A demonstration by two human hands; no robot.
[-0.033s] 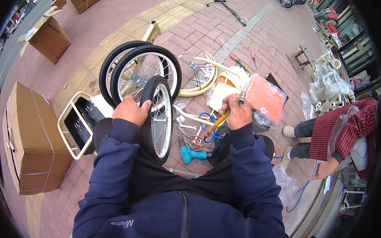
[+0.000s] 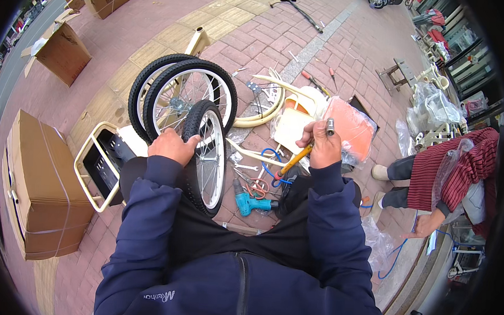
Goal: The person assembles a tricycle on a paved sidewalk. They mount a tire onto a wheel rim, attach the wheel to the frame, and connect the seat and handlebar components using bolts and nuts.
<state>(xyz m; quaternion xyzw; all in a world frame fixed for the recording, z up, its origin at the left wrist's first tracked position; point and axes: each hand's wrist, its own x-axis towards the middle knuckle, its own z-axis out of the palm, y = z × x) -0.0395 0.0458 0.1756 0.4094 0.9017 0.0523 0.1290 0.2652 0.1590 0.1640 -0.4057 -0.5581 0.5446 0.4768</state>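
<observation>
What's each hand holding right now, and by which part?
The left hand holds the nearest wheel by its tyre, upper left side; the right hand holds a yellow tool near its metal tip.

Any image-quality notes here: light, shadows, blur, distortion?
Head view: soft, even daylight, no hard shadows; head view: fisheye bends the yellow paving band, black rim around; head view: left hand, black tyre, right hand and yellow-handled tool look reasonably sharp.
</observation>
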